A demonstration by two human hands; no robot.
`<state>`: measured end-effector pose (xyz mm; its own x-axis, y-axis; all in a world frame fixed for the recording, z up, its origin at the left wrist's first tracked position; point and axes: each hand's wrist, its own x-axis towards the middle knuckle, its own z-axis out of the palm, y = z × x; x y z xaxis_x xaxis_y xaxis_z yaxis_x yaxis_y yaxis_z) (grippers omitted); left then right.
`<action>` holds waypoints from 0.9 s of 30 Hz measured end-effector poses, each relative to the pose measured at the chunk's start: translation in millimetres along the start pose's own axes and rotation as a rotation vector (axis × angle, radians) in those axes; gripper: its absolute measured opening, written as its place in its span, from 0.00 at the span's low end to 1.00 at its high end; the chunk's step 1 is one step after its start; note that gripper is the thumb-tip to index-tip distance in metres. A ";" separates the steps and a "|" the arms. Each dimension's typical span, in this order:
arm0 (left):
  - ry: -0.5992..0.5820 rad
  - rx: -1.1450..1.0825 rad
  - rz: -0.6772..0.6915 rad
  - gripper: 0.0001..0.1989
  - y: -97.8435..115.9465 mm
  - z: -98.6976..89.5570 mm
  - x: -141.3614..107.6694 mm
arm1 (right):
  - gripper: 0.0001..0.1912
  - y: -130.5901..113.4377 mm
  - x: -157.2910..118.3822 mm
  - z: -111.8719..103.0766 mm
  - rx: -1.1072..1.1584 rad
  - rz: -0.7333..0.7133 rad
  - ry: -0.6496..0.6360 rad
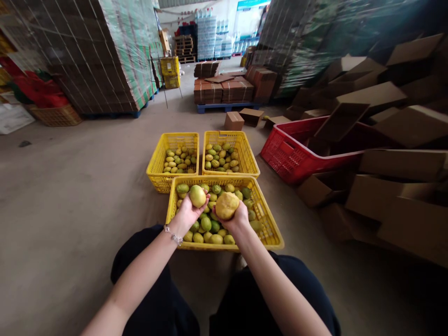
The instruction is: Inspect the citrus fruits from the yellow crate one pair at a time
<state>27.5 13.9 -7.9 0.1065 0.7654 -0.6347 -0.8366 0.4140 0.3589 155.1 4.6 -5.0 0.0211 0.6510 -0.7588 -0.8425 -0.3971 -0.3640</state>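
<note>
With the clock centred on the near yellow crate (271, 226) and twelve pointing away from the person, the left hand (189, 212) sits toward ten, palm up, fingers half curled beneath a smooth yellow-green lemon (198, 196). The right hand (238, 218), cupped more fully, grips a larger, lumpy yellow lemon (227, 206) just above centre. Both fruits are held above loose lemons (206, 224) in that crate; another yellow crate (153, 170) stands at eleven, a third (250, 161) at twelve. For a good look at each, I'd turn it slowly with light fingertip pressure, keep both low over the crate in case one slips, and lower rather than drop them, since skins could bruise.
</note>
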 end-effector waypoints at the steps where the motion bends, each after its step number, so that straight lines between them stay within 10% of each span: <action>1: -0.003 0.003 0.000 0.11 -0.4 0.0 0.2 | 0.13 -0.1 0.0 -0.2 -0.003 0.006 -0.001; 27: 0.093 -0.081 0.023 0.12 0.1 2.0 -1.3 | 0.12 -1.2 -3.3 0.4 0.049 0.013 0.038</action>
<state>28.4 13.9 -5.6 0.0395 0.7239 -0.6888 -0.8795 0.3524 0.3199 155.8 3.2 -1.8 0.0295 0.6204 -0.7837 -0.8679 -0.3730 -0.3279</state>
